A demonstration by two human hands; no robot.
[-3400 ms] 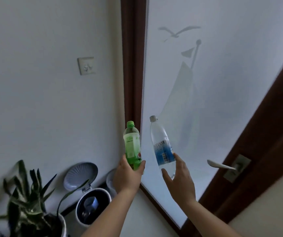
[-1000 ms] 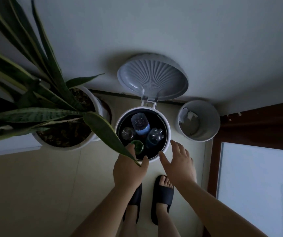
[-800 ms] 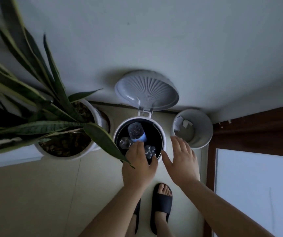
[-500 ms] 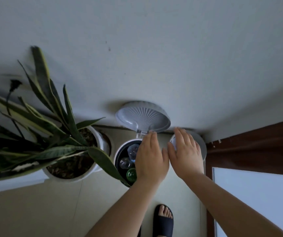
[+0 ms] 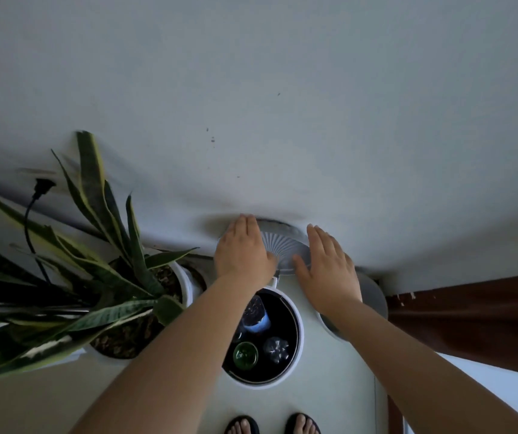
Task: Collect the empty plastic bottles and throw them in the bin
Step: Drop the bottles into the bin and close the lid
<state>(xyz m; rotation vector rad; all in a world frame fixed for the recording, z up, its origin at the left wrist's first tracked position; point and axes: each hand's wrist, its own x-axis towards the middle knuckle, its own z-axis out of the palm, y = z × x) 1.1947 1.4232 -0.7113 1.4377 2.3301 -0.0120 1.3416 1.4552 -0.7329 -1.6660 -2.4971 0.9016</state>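
Note:
The round white bin (image 5: pixel 298 336) stands open on the floor below me, its ribbed grey lid (image 5: pixel 284 250) raised against the wall. Inside lie a green bottle (image 5: pixel 245 354), a clear bottle (image 5: pixel 276 349) and a blue-labelled bottle (image 5: pixel 256 314), seen end-on. My left hand (image 5: pixel 240 249) lies flat on the lid's left side and my right hand (image 5: pixel 326 266) on its right side. Both hands have straight fingers and hold no bottle.
A potted snake plant (image 5: pixel 104 277) in a white pot crowds the bin's left side, with a black plug and cable (image 5: pixel 34 211) on the wall behind. A second small grey bin (image 5: pixel 373 296) sits right, under my right arm. A brown door frame (image 5: pixel 470 317) lies further right.
Both bottles went from my hands into the bin. My hands then rose from the bin's rim and now rest on the raised lid.

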